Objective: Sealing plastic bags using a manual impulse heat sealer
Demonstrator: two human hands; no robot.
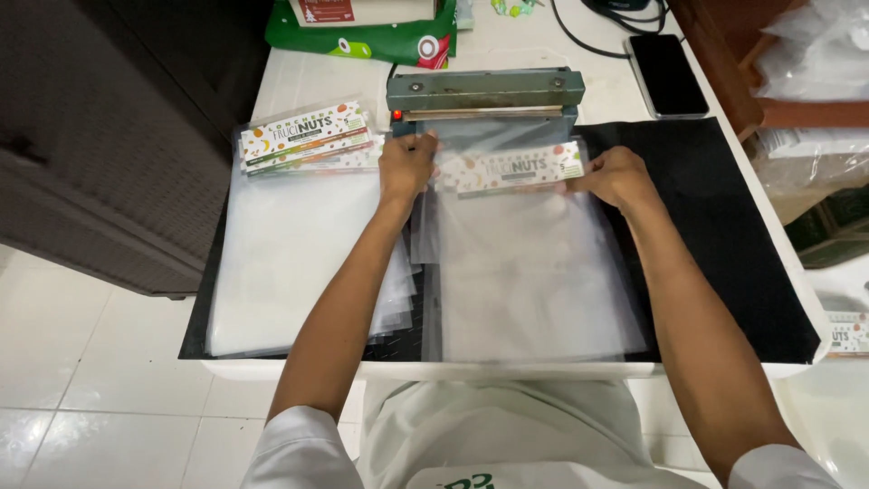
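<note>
My left hand [406,166] and my right hand [615,177] each pinch one end of a clear plastic bag [529,272] topped with a white printed card label [510,171]. The bag's top edge lies at the jaw of a grey-green heat sealer [484,95], whose small red light [396,115] glows at its left end. The bag hangs toward me over a black mat [724,235].
A stack of labelled clear bags [303,208] lies left of my hands. A black phone [668,74] and black cables [597,23] sit at the back right. A green box [380,36] stands behind the sealer. Bagged goods [815,136] crowd the right side.
</note>
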